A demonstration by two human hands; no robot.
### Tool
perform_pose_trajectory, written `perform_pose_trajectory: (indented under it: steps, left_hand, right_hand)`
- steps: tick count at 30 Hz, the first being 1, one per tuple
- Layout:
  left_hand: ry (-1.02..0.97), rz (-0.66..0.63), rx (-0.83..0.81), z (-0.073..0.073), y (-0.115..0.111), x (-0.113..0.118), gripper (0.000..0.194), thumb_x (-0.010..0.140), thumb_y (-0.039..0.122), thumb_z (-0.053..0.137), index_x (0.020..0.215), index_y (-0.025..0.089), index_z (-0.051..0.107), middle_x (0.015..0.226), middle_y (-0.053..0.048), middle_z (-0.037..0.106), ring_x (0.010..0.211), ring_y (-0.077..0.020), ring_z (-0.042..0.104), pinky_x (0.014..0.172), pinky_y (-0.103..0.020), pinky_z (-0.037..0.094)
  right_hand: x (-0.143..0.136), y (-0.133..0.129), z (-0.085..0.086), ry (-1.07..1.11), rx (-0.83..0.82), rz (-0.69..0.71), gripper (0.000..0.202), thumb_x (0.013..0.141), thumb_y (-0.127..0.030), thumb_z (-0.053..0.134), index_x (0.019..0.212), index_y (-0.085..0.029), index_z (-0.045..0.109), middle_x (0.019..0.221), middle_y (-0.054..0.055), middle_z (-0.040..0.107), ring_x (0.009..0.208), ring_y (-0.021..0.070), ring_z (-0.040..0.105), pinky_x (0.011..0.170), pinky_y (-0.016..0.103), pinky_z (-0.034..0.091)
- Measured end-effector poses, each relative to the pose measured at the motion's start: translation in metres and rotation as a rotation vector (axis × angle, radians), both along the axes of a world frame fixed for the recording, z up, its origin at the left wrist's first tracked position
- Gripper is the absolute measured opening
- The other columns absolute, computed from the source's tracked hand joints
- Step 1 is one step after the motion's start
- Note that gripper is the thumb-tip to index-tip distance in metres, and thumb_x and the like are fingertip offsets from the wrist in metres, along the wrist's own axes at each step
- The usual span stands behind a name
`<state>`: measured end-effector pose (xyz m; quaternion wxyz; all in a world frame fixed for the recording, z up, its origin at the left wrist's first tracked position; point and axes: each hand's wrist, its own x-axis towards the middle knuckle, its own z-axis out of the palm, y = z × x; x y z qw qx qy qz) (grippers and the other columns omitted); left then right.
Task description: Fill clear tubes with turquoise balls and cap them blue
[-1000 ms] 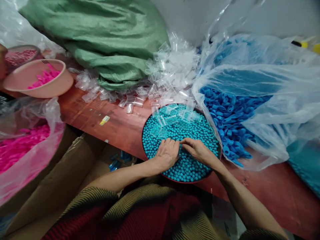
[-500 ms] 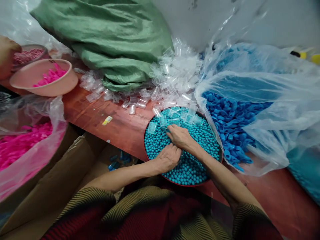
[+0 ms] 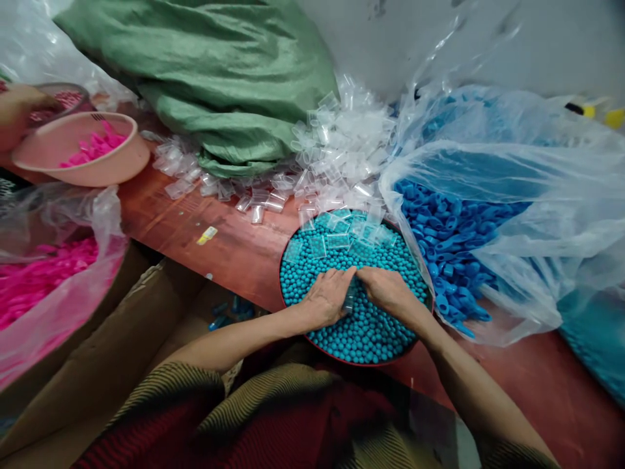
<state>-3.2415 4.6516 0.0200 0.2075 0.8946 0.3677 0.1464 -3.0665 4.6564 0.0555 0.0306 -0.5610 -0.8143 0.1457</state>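
A round red-rimmed tub of teal beads (image 3: 375,339) stands on the red table, with several clear plastic pieces (image 3: 338,241) lying on the beads near its back edge. Over the beads, my left hand (image 3: 329,298) is closed around a small clear tube (image 3: 349,296), partly hidden by the fingers. My right hand (image 3: 388,286) is just to the right, its fingertips together and close to the left fingertips at the top of the tube. Whatever the right fingers pinch is too hidden to make out.
Clear pieces (image 3: 351,137) are heaped behind the tub, beside a green sack (image 3: 219,78). Blue parts (image 3: 449,228) fill a plastic bag at right. A pink bowl (image 3: 127,156), a box of pink parts (image 3: 43,280) and another person's hand (image 3: 19,111) are at left.
My right hand has moved right and slightly down, away from the clear pieces on the beads. The clear tube now shows in my left hand. The other person's hand has shifted.
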Motion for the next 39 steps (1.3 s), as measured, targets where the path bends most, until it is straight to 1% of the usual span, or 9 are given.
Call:
perform_pose_trajectory:
  steps: [5,9,12,17,21,24,27,31,39]
  left_hand:
    - [0.121,-0.019,-0.109,0.009,0.003,0.005,0.058,0.071,0.026,0.059,0.124,0.010,0.039,0.123,-0.018,0.052,0.115,-0.0326,0.048,0.096,-0.050,0.043]
    - [0.213,-0.011,-0.146,0.007,0.003,0.008,0.045,0.075,0.022,0.051,0.117,0.009,0.047,0.122,-0.018,0.054,0.113,-0.0341,0.050,0.101,-0.049,0.040]
    - [0.202,-0.010,-0.134,0.003,0.001,0.009,0.046,0.075,0.021,0.050,0.119,0.007,0.046,0.124,-0.020,0.052,0.116,-0.0345,0.049,0.102,-0.050,0.039]
    - [0.087,0.010,-0.012,0.000,-0.001,0.005,0.052,0.070,0.020,0.055,0.120,0.008,0.043,0.119,-0.020,0.053,0.112,-0.0344,0.050,0.094,-0.052,0.044]
    - [-0.012,0.028,0.085,-0.001,-0.004,0.001,0.051,0.070,0.017,0.055,0.118,0.008,0.043,0.115,-0.020,0.052,0.111,-0.0333,0.050,0.093,-0.051,0.045]
    - [-0.069,0.042,0.126,-0.001,-0.003,0.002,0.050,0.071,0.018,0.056,0.118,0.007,0.042,0.134,-0.026,0.035,0.129,-0.0390,0.034,0.101,-0.054,0.038]
    - [-0.053,-0.011,0.101,-0.002,0.002,0.004,0.054,0.067,0.019,0.061,0.116,0.008,0.042,0.142,-0.026,0.025,0.136,-0.0430,0.018,0.104,-0.058,0.032]
    - [-0.016,-0.057,0.019,0.000,0.009,0.008,0.064,0.064,0.022,0.062,0.122,0.012,0.037,0.132,-0.020,0.040,0.129,-0.0367,0.035,0.102,-0.053,0.036]
    - [0.130,0.028,-0.042,0.025,0.010,0.019,0.077,0.068,0.019,0.054,0.137,0.008,0.023,0.122,-0.019,0.048,0.115,-0.0317,0.044,0.094,-0.048,0.041]
  right_hand:
    - [-0.060,0.041,0.033,-0.046,0.069,0.070,0.026,0.091,-0.024,0.043,0.111,-0.018,0.058,0.102,0.010,0.066,0.091,0.0233,0.063,0.073,0.031,0.048]
    - [-0.116,0.070,0.026,-0.043,0.101,0.178,0.041,0.086,-0.034,0.056,0.121,-0.014,0.050,0.109,0.013,0.063,0.095,0.0238,0.062,0.071,0.029,0.049]
    - [-0.128,0.082,0.014,-0.055,0.077,0.255,0.034,0.085,-0.028,0.057,0.115,-0.014,0.054,0.113,0.013,0.062,0.098,0.0239,0.062,0.074,0.029,0.049]
    - [-0.078,0.077,0.008,0.098,0.090,0.178,0.031,0.089,-0.019,0.045,0.118,-0.017,0.055,0.111,0.010,0.066,0.101,0.0207,0.061,0.084,0.030,0.047]
    - [-0.017,0.042,-0.005,0.287,0.246,-0.055,0.035,0.090,-0.020,0.041,0.122,-0.018,0.054,0.114,0.009,0.065,0.105,0.0217,0.061,0.090,0.036,0.047]
    - [0.009,0.010,-0.024,0.403,0.241,-0.096,0.033,0.090,-0.023,0.042,0.117,-0.017,0.058,0.110,0.010,0.067,0.100,0.0221,0.063,0.088,0.036,0.050]
    - [0.011,-0.009,-0.040,0.480,0.214,-0.108,0.034,0.091,-0.023,0.039,0.117,-0.018,0.059,0.112,0.009,0.067,0.101,0.0207,0.064,0.088,0.035,0.051]
    - [0.001,-0.014,-0.051,0.461,0.214,-0.208,0.037,0.091,-0.021,0.035,0.117,-0.019,0.061,0.106,0.008,0.069,0.096,0.0196,0.065,0.086,0.034,0.051]
    - [-0.002,-0.013,-0.036,0.415,0.389,-0.328,0.038,0.091,-0.021,0.033,0.117,-0.017,0.060,0.096,0.011,0.068,0.090,0.0219,0.061,0.084,0.037,0.048]
